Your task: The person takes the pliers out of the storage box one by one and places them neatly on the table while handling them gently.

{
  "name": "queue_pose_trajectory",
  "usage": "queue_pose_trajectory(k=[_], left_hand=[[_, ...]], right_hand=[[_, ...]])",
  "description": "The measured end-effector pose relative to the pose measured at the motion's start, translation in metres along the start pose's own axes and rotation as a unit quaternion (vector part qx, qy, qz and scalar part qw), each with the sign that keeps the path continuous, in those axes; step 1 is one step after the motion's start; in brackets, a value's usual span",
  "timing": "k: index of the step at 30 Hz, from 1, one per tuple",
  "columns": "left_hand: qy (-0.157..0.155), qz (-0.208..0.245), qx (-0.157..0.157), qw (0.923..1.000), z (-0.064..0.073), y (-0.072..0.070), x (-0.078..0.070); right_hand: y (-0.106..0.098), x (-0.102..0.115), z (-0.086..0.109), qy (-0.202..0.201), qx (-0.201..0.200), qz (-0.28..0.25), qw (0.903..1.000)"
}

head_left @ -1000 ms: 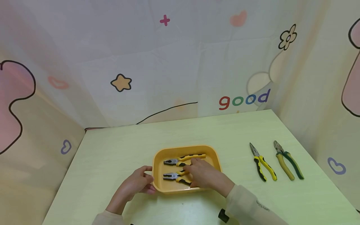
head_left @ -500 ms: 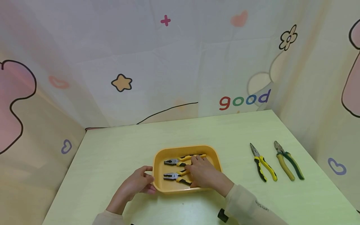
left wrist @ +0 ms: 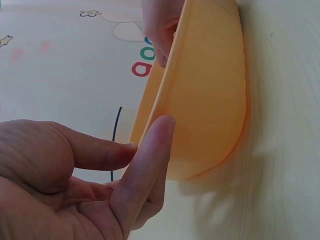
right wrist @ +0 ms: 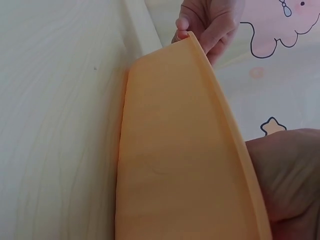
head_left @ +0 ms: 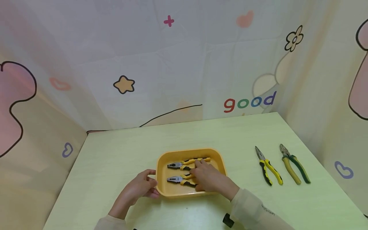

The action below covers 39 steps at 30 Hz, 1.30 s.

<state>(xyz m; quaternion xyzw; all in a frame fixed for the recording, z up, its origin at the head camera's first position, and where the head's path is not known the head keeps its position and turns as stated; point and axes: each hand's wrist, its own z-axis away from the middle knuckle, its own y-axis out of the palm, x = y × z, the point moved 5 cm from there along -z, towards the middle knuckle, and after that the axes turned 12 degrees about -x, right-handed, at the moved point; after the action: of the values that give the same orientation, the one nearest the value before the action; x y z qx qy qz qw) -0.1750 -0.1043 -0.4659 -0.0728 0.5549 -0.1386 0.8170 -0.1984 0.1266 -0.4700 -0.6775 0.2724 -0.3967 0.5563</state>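
A yellow plastic tray (head_left: 162, 189) stands on the table with two combination pliers lying in it, heads to the left. At its left end my left hand (head_left: 142, 184) pinches the rim; the left wrist view has the thumb and fingers (left wrist: 145, 167) on either side of the wall. Inside the tray my right hand (head_left: 211, 179) grips the handles of the nearer pliers (head_left: 175, 179), whose jaws are together. Just beyond lie the farther pliers (head_left: 175, 165), partly covered by that hand. In the right wrist view the tray wall hides my right fingers.
To the right on the pale table (head_left: 120, 150) lie long-nose pliers (head_left: 261, 157) with yellow-black handles and diagonal cutters (head_left: 284, 150) with green-tan handles. A printed curtain (head_left: 184, 64) hangs along the back and sides.
The nearer pliers' jaws stood apart before and are together now, with my right hand on their handles. My left hand and the tray have stayed in place.
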Motion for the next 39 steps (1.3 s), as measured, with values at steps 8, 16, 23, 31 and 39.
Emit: queue_pose_trajectory(k=[8,16,23,31,39], left_hand=[[0.0,-0.004,-0.003,1.0,0.001,0.0,0.0],[0.003,-0.002,-0.002,1.0,0.0,0.0,-0.001],[0.003,-0.005,-0.001,1.0,-0.001,0.0,0.001],[0.004,-0.002,-0.002,1.0,0.001,0.0,0.002],[0.011,0.001,0.003,0.9999,0.001,0.0,0.0]], right_hand=[[-0.002,0.004,0.0,0.001,0.012,0.008,0.9999],[-0.013,0.001,-0.003,-0.017,0.026,-0.015,0.9994],[-0.018,0.001,-0.007,-0.053,0.01,-0.009,0.9985],[-0.022,0.004,-0.01,-0.039,0.02,-0.005,0.999],[-0.032,0.01,-0.013,-0.033,0.037,-0.005,0.9988]])
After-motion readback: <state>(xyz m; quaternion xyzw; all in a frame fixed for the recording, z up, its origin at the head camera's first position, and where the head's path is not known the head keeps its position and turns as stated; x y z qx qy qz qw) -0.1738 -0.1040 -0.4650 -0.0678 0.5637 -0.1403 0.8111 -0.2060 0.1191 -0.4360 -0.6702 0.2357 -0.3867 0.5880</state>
